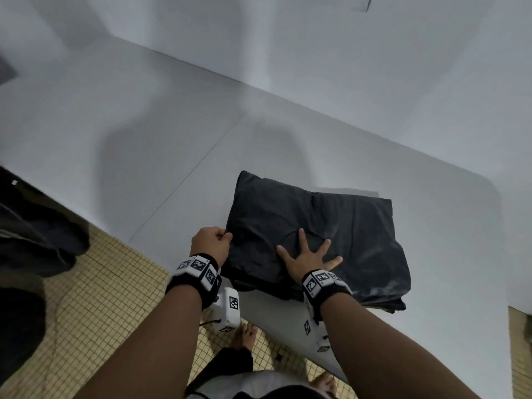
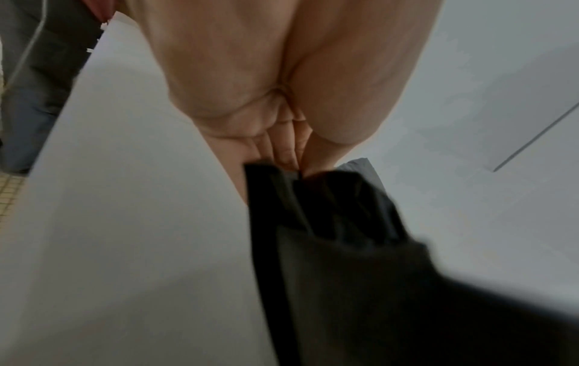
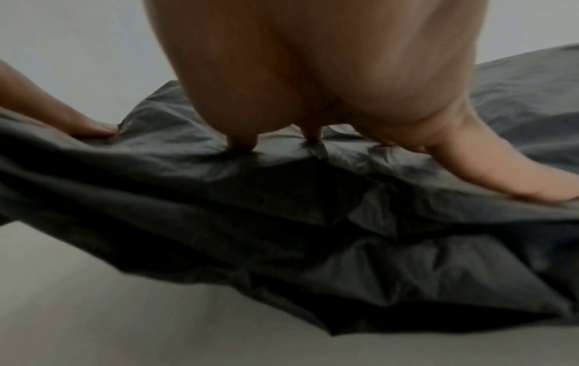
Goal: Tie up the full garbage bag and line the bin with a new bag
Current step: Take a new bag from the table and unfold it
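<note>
Head view: left hand [image 1: 211, 245] pinches black garbage bag [image 1: 339, 226] corner, right hand [image 1: 309, 259] w/ fingers splayed presses it flat on white table [image 1: 144, 156].

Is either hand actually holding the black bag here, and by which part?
The left hand pinches the black bag at its left edge. The right hand only presses flat on top, fingers spread.

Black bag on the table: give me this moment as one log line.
black bag: flat on white table | left hand: pinches bag's left edge | right hand: fingers spread, pressing bag | bin: not in view
</note>
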The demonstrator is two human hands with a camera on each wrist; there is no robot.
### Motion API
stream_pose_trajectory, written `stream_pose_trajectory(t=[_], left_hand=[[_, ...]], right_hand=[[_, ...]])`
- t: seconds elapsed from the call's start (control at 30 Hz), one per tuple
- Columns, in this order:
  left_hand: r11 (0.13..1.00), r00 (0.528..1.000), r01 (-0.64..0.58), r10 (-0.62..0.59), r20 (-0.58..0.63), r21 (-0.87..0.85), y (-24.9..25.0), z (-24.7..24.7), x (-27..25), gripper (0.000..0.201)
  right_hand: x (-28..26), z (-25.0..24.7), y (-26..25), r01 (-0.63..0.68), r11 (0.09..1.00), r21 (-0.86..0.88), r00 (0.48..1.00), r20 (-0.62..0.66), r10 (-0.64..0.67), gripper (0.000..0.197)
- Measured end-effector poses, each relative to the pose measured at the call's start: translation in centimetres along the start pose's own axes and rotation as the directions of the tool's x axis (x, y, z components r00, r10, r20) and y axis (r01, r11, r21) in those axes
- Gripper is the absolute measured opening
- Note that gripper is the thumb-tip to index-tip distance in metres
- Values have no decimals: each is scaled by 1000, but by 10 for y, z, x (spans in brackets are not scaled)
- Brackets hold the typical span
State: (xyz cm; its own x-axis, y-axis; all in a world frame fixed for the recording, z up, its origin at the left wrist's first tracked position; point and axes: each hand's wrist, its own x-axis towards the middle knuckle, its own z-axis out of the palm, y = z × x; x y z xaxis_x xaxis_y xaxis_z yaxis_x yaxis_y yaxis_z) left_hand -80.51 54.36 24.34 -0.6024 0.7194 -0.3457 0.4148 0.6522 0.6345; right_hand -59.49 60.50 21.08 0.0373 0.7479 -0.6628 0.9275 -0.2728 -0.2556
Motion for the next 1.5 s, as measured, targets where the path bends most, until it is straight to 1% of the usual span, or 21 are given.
stream_pose_trajectory(t=[0.23, 0.27, 0.3, 0.37, 0.4, 0.43, 0.47, 0.5, 0.53, 0.57, 0.63, 0.67, 0.7, 0.77, 0.83, 0.93, 1.03, 1.13, 1.3, 1.37, 1.5], left_hand=[[996, 991, 62, -70, 116, 70, -22, 4, 10, 20], [995, 989, 64, -73, 130, 74, -23, 4, 12, 22], [996, 988, 54, -63, 138, 68, -23, 2, 13, 30], [998, 991, -43, 36, 129, 52, -20, 0, 18, 54], [988, 987, -133, 124, 104, 78, -17, -1, 20, 64], [958, 968, -246, 237, 75, 145, -13, -2, 22, 71], [894, 927, -373, 368, 69, 248, -8, -2, 25, 74], [793, 865, -494, 488, 112, 357, -4, -1, 29, 76], [670, 794, -595, 574, 199, 444, 1, 0, 33, 78], [539, 721, -678, 619, 310, 500, 6, 4, 38, 79], [314, 598, -785, 612, 518, 535, 11, 15, 48, 80], [244, 561, -811, 584, 586, 532, 12, 20, 53, 79], [202, 544, -823, 554, 631, 532, 12, 26, 56, 78], [184, 558, -816, 497, 665, 547, 8, 35, 60, 78], [241, 594, -801, 444, 671, 549, 0, 44, 61, 78], [331, 621, -783, 384, 683, 526, -4, 57, 59, 76], [380, 651, -756, 354, 672, 532, -1, 70, 55, 75], [412, 680, -728, 332, 654, 548, 6, 83, 48, 76], [486, 722, -677, 294, 626, 553, 23, 107, 28, 76], [507, 731, -665, 293, 616, 548, 32, 118, 18, 77], [539, 740, -649, 284, 610, 536, 53, 143, -2, 78]], right_hand=[[19, 15, -4, -17, 998, -60, 1000, 2, 17, 93], [20, 14, -4, -16, 998, -66, 1000, 0, 16, 93], [20, 13, -4, -11, 997, -76, 1000, -1, 11, 93], [21, 9, -3, 7, 994, -105, 1000, 6, -7, 93], [22, 5, -2, 20, 992, -124, 1000, 16, -18, 93], [22, 2, -1, 33, 989, -147, 999, 27, -30, 93], [23, -2, 1, 49, 984, -173, 998, 37, -44, 93], [25, -6, 3, 68, 977, -202, 997, 46, -60, 93], [27, -11, 6, 89, 968, -233, 995, 57, -77, 92], [29, -15, 9, 109, 959, -263, 993, 69, -94, 91], [33, -24, 16, 148, 942, -301, 987, 103, -122, 90], [35, -28, 19, 168, 936, -309, 983, 119, -137, 90], [37, -32, 23, 185, 930, -318, 980, 129, -150, 91], [39, -38, 28, 208, 915, -346, 976, 137, -170, 90], [40, -44, 30, 226, 901, -371, 972, 140, -186, 91], [42, -50, 30, 230, 894, -385, 972, 131, -193, 92], [39, -47, 31, 222, 903, -368, 974, 47, -220, 90], [29, -36, 45, 213, 942, -260, 964, -103, -247, 83], [8, -26, 98, 206, 972, -116, 920, -315, -233, 77], [1, -28, 117, 226, 974, -34, 910, -349, -223, 75], [-9, -35, 149, 227, 967, 113, 916, -363, -173, 72]])
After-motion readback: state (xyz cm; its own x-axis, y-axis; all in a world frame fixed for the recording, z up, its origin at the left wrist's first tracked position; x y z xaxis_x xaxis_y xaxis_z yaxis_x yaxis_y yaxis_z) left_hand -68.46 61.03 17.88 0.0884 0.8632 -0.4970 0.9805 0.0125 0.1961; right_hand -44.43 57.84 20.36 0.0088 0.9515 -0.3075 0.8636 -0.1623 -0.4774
